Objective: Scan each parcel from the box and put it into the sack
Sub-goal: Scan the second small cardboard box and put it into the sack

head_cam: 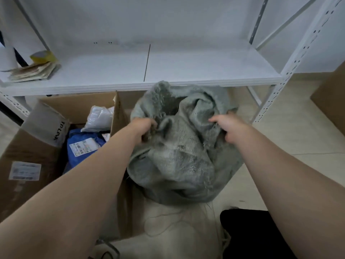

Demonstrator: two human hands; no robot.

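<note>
Gripping the rim of the grey woven sack [177,161] with both hands.
The left hand [144,128] bunches its left edge in curled fingers; the right hand [230,130] clutches the right edge. The sack stands on the floor, touching the open cardboard box [78,107], where a blue parcel [84,146] and a white parcel [99,118] lie.

Bare left hand [143,128], bare right hand [230,128], bare forearms [104,165], black clothing [250,234] on one leg.
</note>
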